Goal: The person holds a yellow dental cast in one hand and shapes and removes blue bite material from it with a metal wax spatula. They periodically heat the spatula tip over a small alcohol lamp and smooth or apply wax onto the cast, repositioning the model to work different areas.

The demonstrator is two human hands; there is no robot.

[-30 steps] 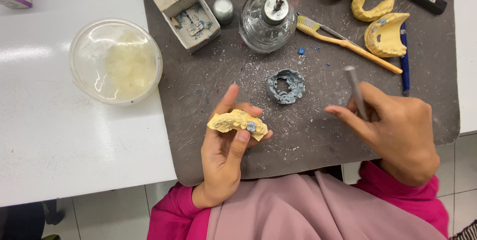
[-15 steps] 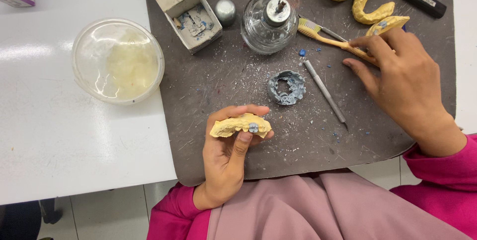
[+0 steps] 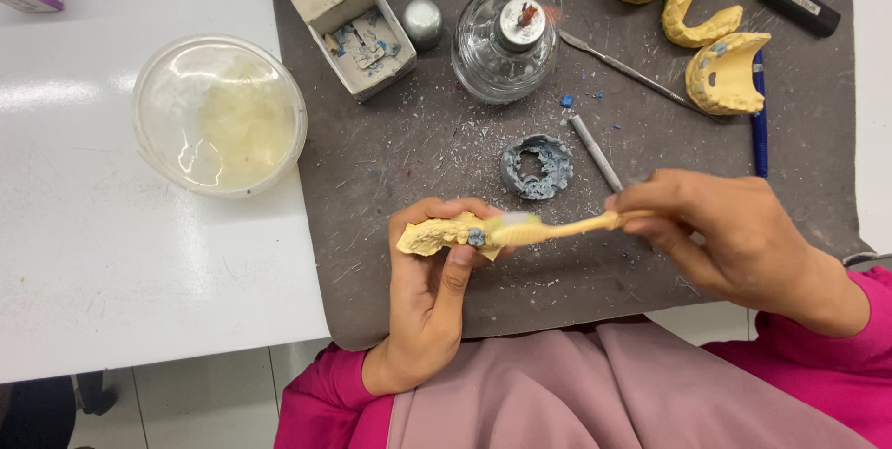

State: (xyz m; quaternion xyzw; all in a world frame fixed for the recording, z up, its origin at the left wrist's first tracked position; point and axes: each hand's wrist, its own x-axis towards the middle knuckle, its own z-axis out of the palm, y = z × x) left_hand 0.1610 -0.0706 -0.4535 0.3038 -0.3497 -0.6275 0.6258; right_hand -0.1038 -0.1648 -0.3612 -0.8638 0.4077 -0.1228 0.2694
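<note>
One yellow dental cast (image 3: 437,233) with a blue-grey patch is gripped in the left hand (image 3: 429,291) above the grey mat (image 3: 409,151); right hand (image 3: 734,235) fingers close around one yellow toothbrush (image 3: 567,226) — bristles blurred. Four more casts (image 3: 725,72) lie top right — two cut off.

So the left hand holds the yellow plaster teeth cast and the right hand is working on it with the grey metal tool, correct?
Not quite. The left hand does hold the yellow plaster teeth cast, but the right hand is working on it with a yellow toothbrush. The grey metal tool lies on the mat, as the head view shows.
</note>
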